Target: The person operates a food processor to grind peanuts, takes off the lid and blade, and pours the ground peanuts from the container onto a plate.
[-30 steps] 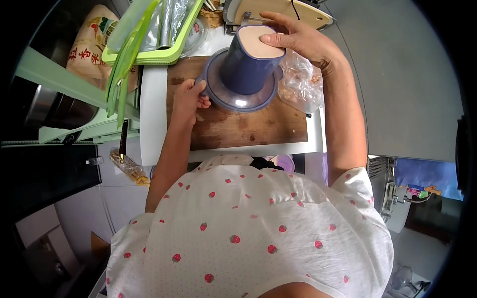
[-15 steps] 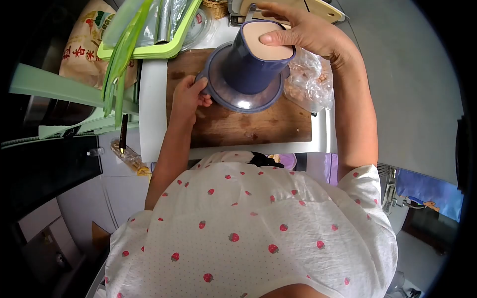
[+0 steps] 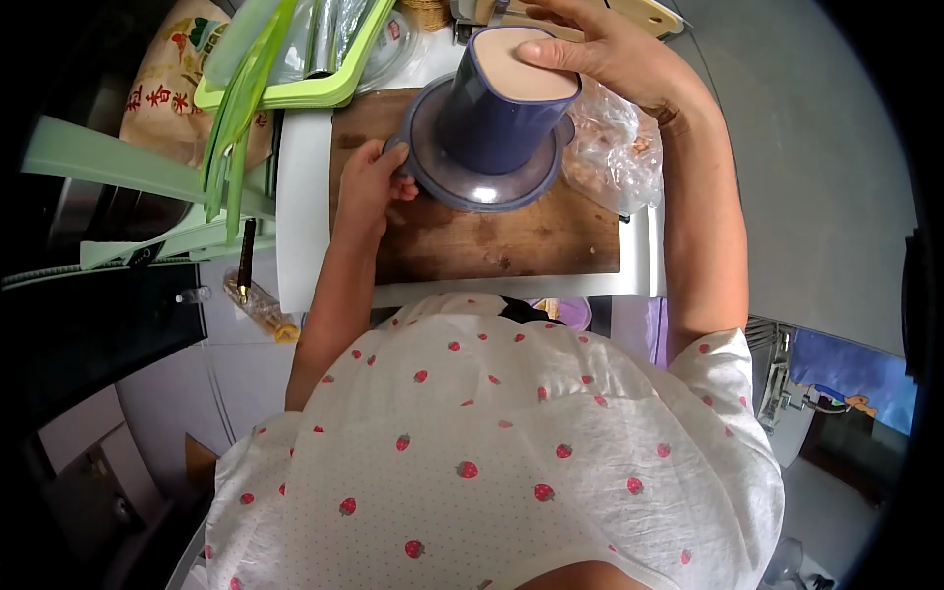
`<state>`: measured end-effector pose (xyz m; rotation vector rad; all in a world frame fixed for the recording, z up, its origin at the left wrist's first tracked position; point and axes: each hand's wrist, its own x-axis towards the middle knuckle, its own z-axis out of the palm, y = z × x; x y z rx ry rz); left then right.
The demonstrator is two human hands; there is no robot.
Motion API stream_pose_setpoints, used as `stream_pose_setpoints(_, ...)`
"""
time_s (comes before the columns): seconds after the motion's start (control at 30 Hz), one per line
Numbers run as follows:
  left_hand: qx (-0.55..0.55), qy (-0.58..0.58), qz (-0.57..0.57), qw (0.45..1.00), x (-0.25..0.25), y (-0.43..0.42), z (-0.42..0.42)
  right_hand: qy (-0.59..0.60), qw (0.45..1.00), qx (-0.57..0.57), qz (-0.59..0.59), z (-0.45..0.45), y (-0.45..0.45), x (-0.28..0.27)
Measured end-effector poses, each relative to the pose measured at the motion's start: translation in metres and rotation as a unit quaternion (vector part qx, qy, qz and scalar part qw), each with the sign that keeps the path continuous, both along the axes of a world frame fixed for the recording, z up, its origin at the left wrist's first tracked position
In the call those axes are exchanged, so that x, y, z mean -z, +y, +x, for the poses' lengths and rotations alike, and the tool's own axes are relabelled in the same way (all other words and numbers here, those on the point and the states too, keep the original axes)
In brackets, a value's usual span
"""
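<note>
A dark blue motor unit (image 3: 497, 128) with a beige top stands on a round bowl with a translucent bluish lid (image 3: 482, 193), like a food chopper. It sits over a wooden cutting board (image 3: 472, 246). My left hand (image 3: 372, 182) is closed on the small side lug at the bowl's left rim. My right hand (image 3: 605, 59) curves over the far right of the motor unit, its thumb on the beige top and its fingers wrapped round the far side, partly hidden. Right of the bowl lies a clear plastic bag (image 3: 624, 162) with pinkish-brown contents.
A green basket (image 3: 295, 96) with clear containers and scallions (image 3: 236, 147) stands at the upper left, beside a rice sack (image 3: 162, 93). Behind are a wicker basket (image 3: 428, 14) and boards (image 3: 639, 18). A grey surface (image 3: 816, 187) lies to the right.
The view has shifted slightly, so the board and appliance appear a little higher. Both hands keep their places on the appliance.
</note>
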<state>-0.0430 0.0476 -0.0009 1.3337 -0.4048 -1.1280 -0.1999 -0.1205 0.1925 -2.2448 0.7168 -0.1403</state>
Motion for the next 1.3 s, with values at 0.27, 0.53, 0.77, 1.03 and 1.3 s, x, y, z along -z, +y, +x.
stream_pose_setpoints(0.27, 0.003, 0.002, 0.000, 1.000, 0.002, -0.003, 0.001, 0.026, 0.997, -0.050, -0.049, 0.001, -0.011, 0.006)
stream_pose_setpoints(0.53, 0.003, 0.001, -0.003, 1.000, 0.002, -0.001, 0.000, 0.011, 0.996, -0.033, -0.077, -0.004, -0.006, 0.012)
stream_pose_setpoints(0.77, -0.021, 0.007, -0.016, 1.000, -0.001, -0.001, -0.002, 0.020, 0.998, 0.036, -0.049, -0.001, 0.004, -0.003)
stream_pose_setpoints(1.03, 0.012, 0.002, 0.002, 1.000, 0.003, -0.002, 0.003, 0.050, 0.996, -0.033, -0.064, 0.004, -0.010, 0.005)
stream_pose_setpoints(1.3, -0.008, 0.008, -0.011, 1.000, 0.002, -0.002, 0.000, 0.018, 0.998, -0.037, -0.047, 0.000, -0.007, 0.009)
